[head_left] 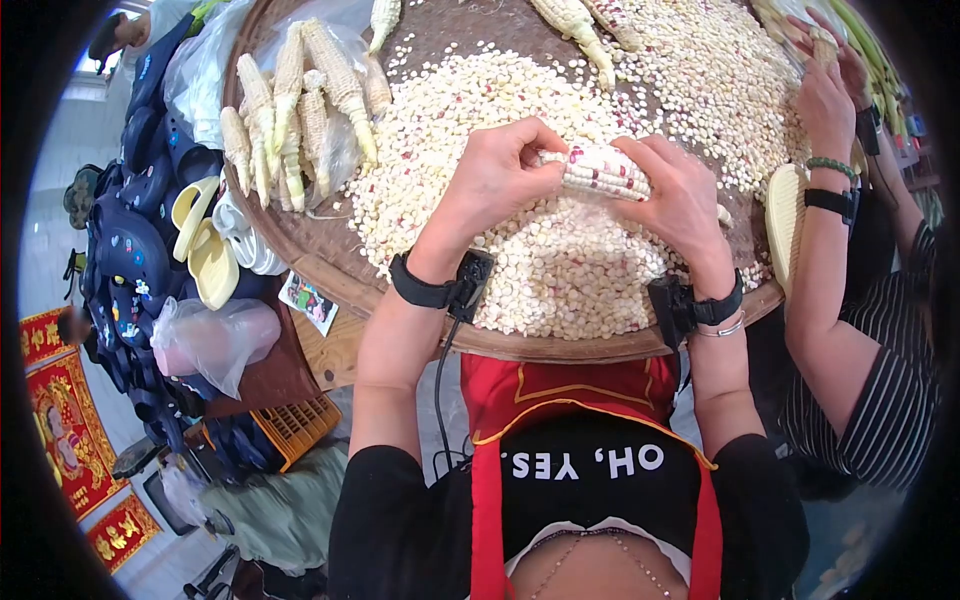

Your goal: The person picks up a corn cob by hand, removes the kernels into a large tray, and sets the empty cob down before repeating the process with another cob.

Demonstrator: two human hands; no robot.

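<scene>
Both my hands hold one corn cob (pixel 606 171) level above a large round tray (pixel 330 282). The cob has white kernels with scattered dark red ones. My left hand (pixel 503 175) pinches its left end between thumb and fingers. Around the right end, the thumb and fingers of my right hand (pixel 672 190) are wrapped. Loose white and red kernels (pixel 570 285) lie heaped beneath and around the cob. A black strap with a small device sits on each of my wrists.
Stripped cobs (pixel 290 110) lie on a plastic bag at the tray's left, and more cobs (pixel 572 30) at its far side. A co-worker's hands (pixel 830 90) hold a cob at the right. Dark blue clogs (pixel 135 240) and yellow slippers (pixel 212 265) are at the left.
</scene>
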